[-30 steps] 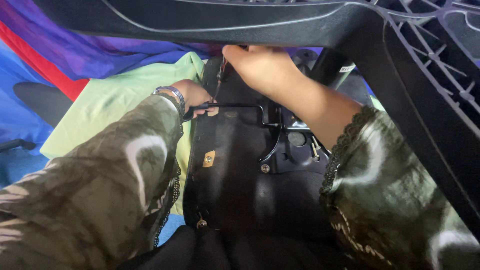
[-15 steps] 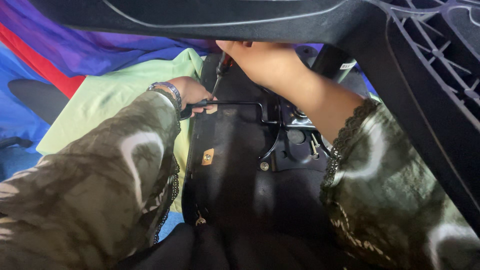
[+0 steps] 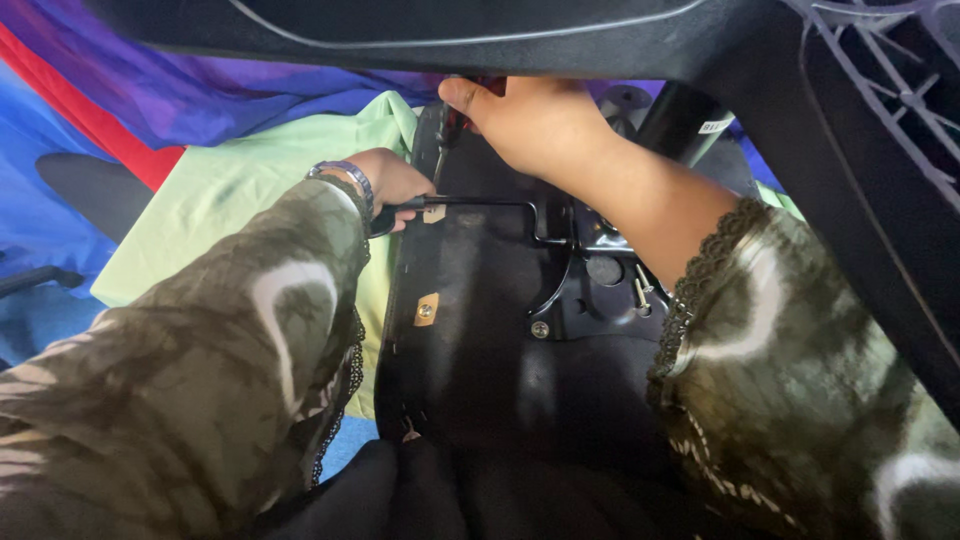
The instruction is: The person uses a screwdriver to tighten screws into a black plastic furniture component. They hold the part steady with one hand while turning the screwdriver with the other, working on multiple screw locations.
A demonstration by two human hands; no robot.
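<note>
Head view: left hand (image 3: 385, 185) grips the thin black metal lever rod (image 3: 480, 203), long axis running rightward under the right hand (image 3: 530, 125), which clasps a dark-handled screwdriver (image 3: 450, 125) above the black chair-seat underside (image 3: 480, 330).

A pale green cloth (image 3: 240, 190) lies spread under the work. Beyond it, toward the top, bunches a purple draped fabric (image 3: 230, 90); a red fabric strip (image 3: 90, 115) and blue fabric (image 3: 40, 130) lie to its left.

Probably a home floor, bright cloths (image 3: 230, 170) spread underneath, upturned office-chair seat (image 3: 480, 340) — no workbench-style surface, view tight
</note>
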